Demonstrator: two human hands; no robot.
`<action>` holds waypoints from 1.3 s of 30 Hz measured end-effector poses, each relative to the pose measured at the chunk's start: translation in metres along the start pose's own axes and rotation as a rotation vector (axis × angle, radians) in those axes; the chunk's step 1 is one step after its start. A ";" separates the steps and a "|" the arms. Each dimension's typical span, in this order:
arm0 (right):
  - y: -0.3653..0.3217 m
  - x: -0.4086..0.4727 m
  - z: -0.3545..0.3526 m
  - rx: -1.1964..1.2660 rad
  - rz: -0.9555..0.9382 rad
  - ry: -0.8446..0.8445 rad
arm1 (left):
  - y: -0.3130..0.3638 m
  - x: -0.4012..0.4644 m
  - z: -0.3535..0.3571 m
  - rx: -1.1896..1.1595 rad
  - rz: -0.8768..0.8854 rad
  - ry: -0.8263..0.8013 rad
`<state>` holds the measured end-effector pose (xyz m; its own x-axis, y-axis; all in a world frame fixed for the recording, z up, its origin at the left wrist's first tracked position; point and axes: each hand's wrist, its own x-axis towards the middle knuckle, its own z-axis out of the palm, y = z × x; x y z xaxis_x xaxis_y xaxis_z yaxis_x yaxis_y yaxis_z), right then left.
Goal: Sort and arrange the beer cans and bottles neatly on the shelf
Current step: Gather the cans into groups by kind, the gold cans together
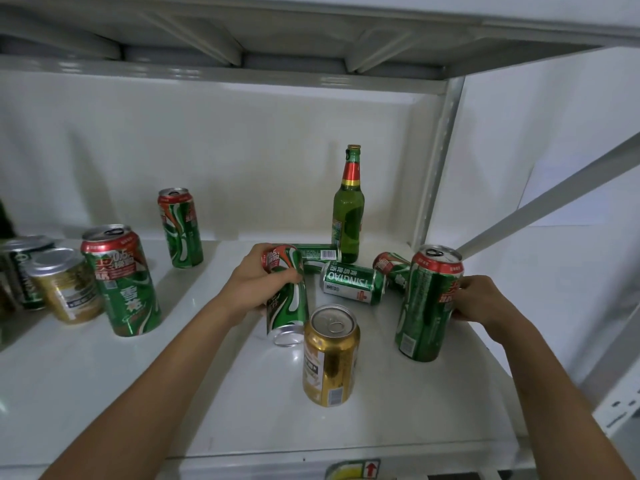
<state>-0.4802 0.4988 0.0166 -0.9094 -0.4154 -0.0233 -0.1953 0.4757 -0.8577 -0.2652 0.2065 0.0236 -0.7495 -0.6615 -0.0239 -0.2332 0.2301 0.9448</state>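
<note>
Right now, in the head view, my left hand point(258, 278) is curled round a tall green can point(287, 296) near the middle of the shelf point(104, 375). That can is tilted, its long axis running from about 11 o'clock, where the red top sits by my fingers, down to 5 o'clock, where the silver base points back at me. I judge the coming move is to stand it up, so the base has to swing down onto the shelf.

My right hand point(481, 299) wraps the right side of an upright green can point(429, 303) at 3 o'clock, fingers curled on it; the can stands on the shelf, tab up.

Between the two hands, a gold can point(330, 355) stands upright at 6 o'clock, just beside the base of the tilted can. At 12 o'clock lie three cans on their sides: a short one reading "TSINGTAO" point(353, 282), seen upside down, one with a barcode point(318, 254) behind it, and a red-and-green one point(391, 268) just left of the right-hand can. A green bottle point(349, 209) with a red-gold neck label stands behind them.

At 9 o'clock stand a green can marked "0.5" point(121, 282), a short gold can point(65, 285) and a dark can point(20, 271); another green can point(181, 228) stands at 10 o'clock. Their Chinese lettering I can't read surely.
</note>
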 end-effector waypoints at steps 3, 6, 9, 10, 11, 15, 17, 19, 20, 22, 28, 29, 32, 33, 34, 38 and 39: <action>-0.004 -0.002 -0.003 -0.015 -0.019 0.016 | 0.000 -0.001 -0.005 0.000 0.043 0.022; -0.007 0.002 -0.006 -0.062 -0.004 -0.035 | 0.001 -0.004 -0.009 0.007 0.111 0.040; -0.007 0.008 -0.007 -0.124 0.004 -0.107 | 0.003 -0.007 -0.012 0.029 0.183 0.069; -0.008 0.011 -0.007 -0.140 0.006 -0.131 | 0.004 -0.008 -0.013 0.053 0.218 0.087; -0.008 0.014 -0.007 -0.156 0.013 -0.161 | 0.004 -0.009 -0.014 0.081 0.258 0.103; -0.011 0.024 -0.008 -0.202 0.079 -0.282 | 0.003 -0.011 -0.019 0.151 0.382 0.140; -0.009 0.025 -0.010 -0.168 0.108 -0.296 | 0.001 -0.012 -0.023 0.171 0.426 0.163; -0.006 0.022 -0.010 -0.051 0.129 -0.306 | -0.001 -0.012 -0.026 0.178 0.450 0.185; -0.005 0.019 -0.009 0.019 0.145 -0.305 | -0.002 -0.011 -0.027 0.173 0.453 0.193; -0.002 0.015 -0.007 0.148 0.175 -0.289 | -0.004 -0.009 -0.029 0.167 0.455 0.207; -0.009 0.003 0.004 0.441 0.149 -0.301 | -0.013 -0.003 -0.034 0.205 0.498 0.263; -0.013 -0.001 0.007 0.494 0.138 -0.323 | -0.014 -0.002 -0.034 0.206 0.508 0.273; -0.024 -0.011 0.015 0.621 0.083 -0.430 | -0.019 -0.003 -0.035 0.211 0.531 0.296; -0.028 -0.016 0.017 0.646 0.058 -0.436 | -0.020 -0.003 -0.036 0.214 0.535 0.303; -0.028 -0.017 0.019 0.660 0.030 -0.418 | -0.021 -0.004 -0.037 0.218 0.539 0.309; -0.025 -0.015 0.029 0.573 -0.023 -0.226 | -0.024 -0.004 -0.038 0.238 0.554 0.323; -0.026 -0.018 0.031 0.516 -0.056 -0.194 | -0.025 -0.004 -0.038 0.246 0.561 0.324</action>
<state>-0.4479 0.4701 0.0234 -0.8087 -0.5877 -0.0232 0.0086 0.0277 -0.9996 -0.2329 0.1766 0.0128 -0.5836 -0.5661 0.5822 -0.0266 0.7299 0.6831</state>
